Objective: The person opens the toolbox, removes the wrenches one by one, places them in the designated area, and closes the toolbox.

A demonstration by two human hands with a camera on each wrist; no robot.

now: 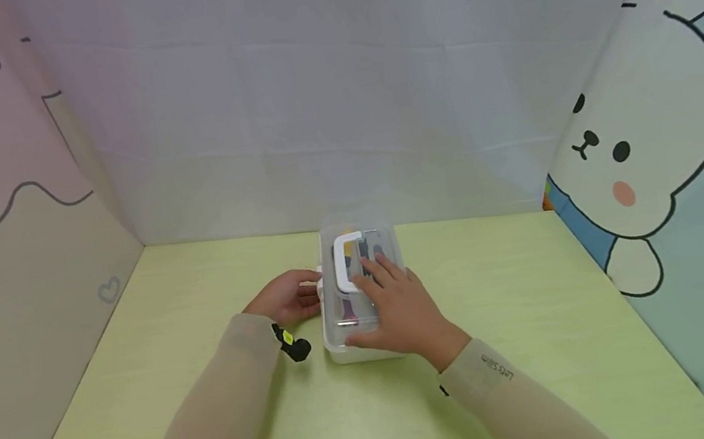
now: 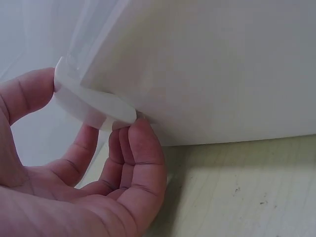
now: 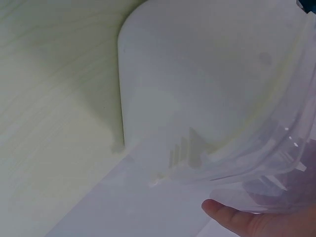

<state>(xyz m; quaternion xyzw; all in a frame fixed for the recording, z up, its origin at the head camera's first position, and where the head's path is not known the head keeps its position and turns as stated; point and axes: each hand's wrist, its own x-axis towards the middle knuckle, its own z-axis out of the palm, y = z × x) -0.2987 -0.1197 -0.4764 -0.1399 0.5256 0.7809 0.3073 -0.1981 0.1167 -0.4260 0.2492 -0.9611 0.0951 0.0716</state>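
Note:
A storage box with a white base (image 1: 363, 355) and a see-through lid (image 1: 359, 332) stands on the table; a white handle (image 1: 340, 267) lies on the lid. Several coloured items show dimly through the plastic. My left hand (image 1: 284, 298) is at the box's left side. In the left wrist view its thumb and curled fingertips pinch a white latch (image 2: 94, 106) from above and below. My right hand (image 1: 400, 308) lies spread over the lid, fingers beside the handle and thumb toward the near end. Only a finger (image 3: 232, 217) of it shows in the right wrist view, against the lid.
The pale green table (image 1: 288, 429) extends around the box. A white cloth wall (image 1: 279, 108) rises behind it, with printed panels at left and right. A small black wrist camera (image 1: 293, 345) sticks out from the left sleeve close to the box.

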